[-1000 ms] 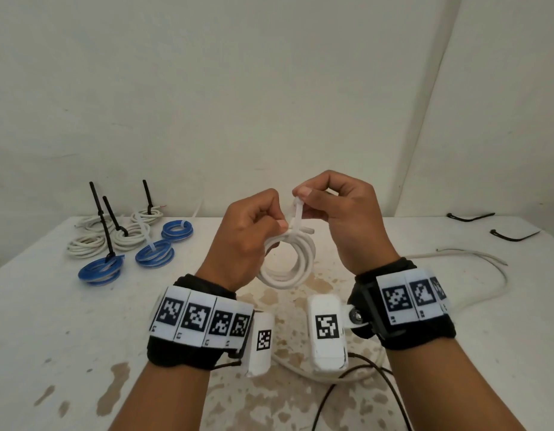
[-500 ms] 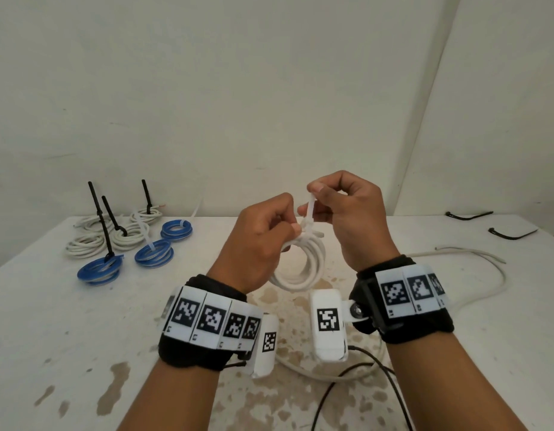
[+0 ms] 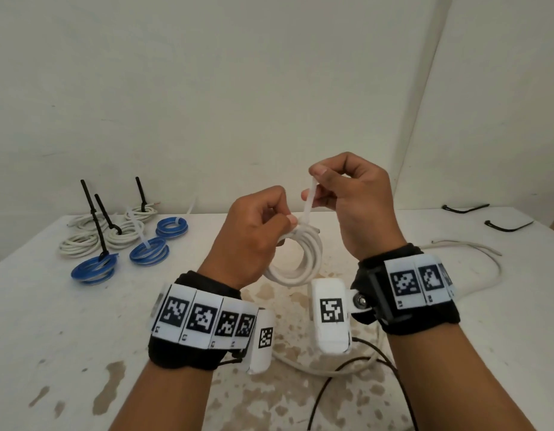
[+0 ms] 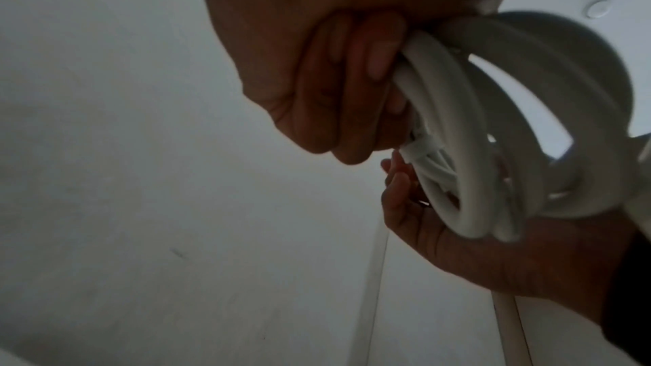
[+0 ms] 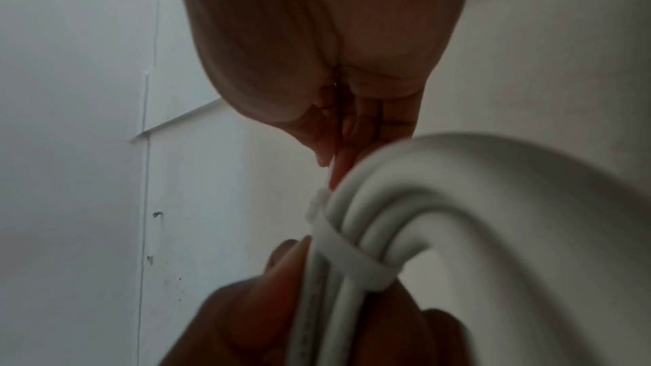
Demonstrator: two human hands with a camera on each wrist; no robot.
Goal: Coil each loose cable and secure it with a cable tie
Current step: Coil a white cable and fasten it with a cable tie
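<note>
The left hand (image 3: 254, 234) is curled round the top of the coil (image 3: 300, 259), a few turns of white cable held up above the table (image 3: 45, 306), its fingers (image 4: 366, 52) pressed against the strands where the tie (image 3: 309, 203) circles them. The right hand (image 3: 353, 197), just above and to the right of the left, pinches the tie's free tail between thumb and forefinger, and the tail runs down and leftward from that pinch to the bundle. In the right wrist view the tie (image 5: 352, 258) sits as a snug band round the strands (its head (image 5: 317, 205) shows at the band's left edge), with left-hand fingertips beside it. The coil hangs below both hands, between the two wrists.

Far to the left of the left hand lie finished coils: three blue coils (image 3: 148, 251) and several white coils (image 3: 83, 244), with black tie tails (image 3: 93, 213) standing up from some and a white one from another. To the right of the right hand a loose cable (image 3: 475, 253) curves across the table and passes under the wrists. Beyond it, near the far right edge, lie two black ties (image 3: 465, 208).
</note>
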